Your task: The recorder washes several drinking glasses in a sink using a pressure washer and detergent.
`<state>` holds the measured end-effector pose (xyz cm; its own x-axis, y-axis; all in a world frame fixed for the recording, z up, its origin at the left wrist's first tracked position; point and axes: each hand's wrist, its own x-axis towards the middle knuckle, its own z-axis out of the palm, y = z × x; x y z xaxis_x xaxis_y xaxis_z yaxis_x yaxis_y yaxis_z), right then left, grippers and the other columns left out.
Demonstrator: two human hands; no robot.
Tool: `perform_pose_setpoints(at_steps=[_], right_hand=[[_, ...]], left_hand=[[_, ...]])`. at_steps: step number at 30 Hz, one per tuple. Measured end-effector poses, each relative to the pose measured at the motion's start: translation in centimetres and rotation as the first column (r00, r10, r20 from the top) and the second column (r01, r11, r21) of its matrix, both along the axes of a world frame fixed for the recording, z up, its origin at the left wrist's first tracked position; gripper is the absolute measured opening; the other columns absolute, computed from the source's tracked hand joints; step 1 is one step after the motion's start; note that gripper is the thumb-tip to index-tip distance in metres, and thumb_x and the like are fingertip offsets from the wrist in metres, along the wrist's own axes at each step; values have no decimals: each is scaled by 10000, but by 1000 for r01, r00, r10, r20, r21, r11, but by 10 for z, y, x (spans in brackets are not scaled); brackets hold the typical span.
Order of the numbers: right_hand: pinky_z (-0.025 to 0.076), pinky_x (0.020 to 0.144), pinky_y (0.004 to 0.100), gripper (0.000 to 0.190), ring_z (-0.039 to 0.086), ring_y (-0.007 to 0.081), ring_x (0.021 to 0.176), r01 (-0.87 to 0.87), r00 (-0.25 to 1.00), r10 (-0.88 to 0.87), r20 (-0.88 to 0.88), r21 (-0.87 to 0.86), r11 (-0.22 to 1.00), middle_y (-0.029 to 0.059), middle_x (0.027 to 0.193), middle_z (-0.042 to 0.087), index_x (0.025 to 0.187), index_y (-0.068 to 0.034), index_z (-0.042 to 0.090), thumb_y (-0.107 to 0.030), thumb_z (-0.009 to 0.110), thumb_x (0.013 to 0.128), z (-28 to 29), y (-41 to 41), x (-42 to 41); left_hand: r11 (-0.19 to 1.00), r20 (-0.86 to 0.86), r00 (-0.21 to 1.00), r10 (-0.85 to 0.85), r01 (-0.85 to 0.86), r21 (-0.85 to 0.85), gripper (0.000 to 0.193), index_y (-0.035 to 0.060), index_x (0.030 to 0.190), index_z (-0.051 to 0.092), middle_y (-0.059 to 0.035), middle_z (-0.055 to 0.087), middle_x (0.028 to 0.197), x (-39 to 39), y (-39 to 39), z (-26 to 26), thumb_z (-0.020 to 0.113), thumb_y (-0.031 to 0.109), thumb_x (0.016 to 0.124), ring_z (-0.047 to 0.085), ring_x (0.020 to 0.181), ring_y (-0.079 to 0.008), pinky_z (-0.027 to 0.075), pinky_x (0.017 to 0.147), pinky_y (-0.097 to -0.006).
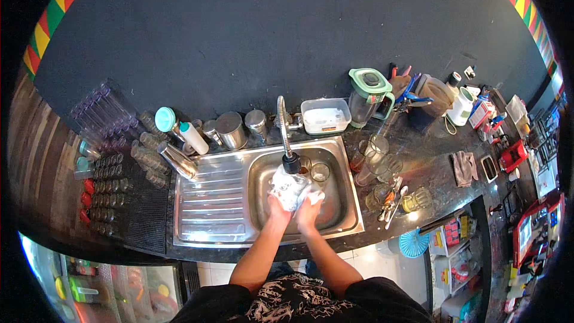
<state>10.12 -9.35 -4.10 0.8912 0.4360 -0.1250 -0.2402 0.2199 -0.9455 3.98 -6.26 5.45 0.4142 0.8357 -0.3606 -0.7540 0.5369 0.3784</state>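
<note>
Both hands are over the steel sink basin (343,206), under the black spray head (291,163) of a coiled-spring faucet. My left hand (279,208) grips the near left side of a foam-covered white item (288,188); whether it is a dish or something else I cannot tell through the suds. Against its right side, my right hand (309,210) holds a white foamy pad (316,195), perhaps a sponge or cloth. Just beyond the hands a drinking glass (320,172) stands in the basin, with another glass partly hidden behind the spray head.
Left of the basin is a ribbed drainboard (213,206) with a steel shaker (177,161) at its back corner. Glasses (376,161), spoons and a fork (394,197) crowd the right counter. A lidded blender jug (368,96) and plastic tub (326,116) stand behind.
</note>
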Motion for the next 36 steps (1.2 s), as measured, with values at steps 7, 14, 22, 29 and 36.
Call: perform_pose_setpoints(at_steps=[7,14,22,29,36], right_hand=[[414,796,372,455,520,329,928,-4,781,233,579,-369,930,215,1056,495,956,3,508,-154,640,550,96,-29,-37],[457,674,300,370,578,216,763,-108,818,230,527,-253,961,119,848,590,962,-23,515,-76,624,612,107,-11,1],[385,814,319,322,521,249,928,328,926,-290,240,-136,935,155,986,560,1071,-10,486,-76,494,756,59,4,-9],[375,836,379,298,495,340,955,30,826,191,531,-380,925,208,998,533,1035,-16,508,-84,463,749,73,-20,-16],[450,759,346,332,556,196,861,-369,872,364,-327,49,928,109,965,567,1020,25,496,-241,480,822,22,-22,6]], left_hand=[[995,-144,988,-51,62,73,492,59,1119,481,-104,554,1044,-35,-4,-60,316,416,823,551,933,-261,448,830,-379],[992,-5,992,-126,126,28,401,42,1121,476,-140,555,1023,-30,15,-48,292,271,848,563,902,-263,471,787,-384],[994,133,986,-103,99,35,351,4,1074,480,-138,561,949,-34,-6,-15,284,214,871,570,843,-279,489,749,-398],[990,177,980,-89,106,-89,338,21,1079,485,-139,559,958,-46,-10,-19,295,197,863,568,855,-274,486,759,-390],[994,206,973,-104,108,-7,368,32,1108,465,-146,559,990,-19,-11,-30,361,255,835,562,906,-278,486,787,-391]])
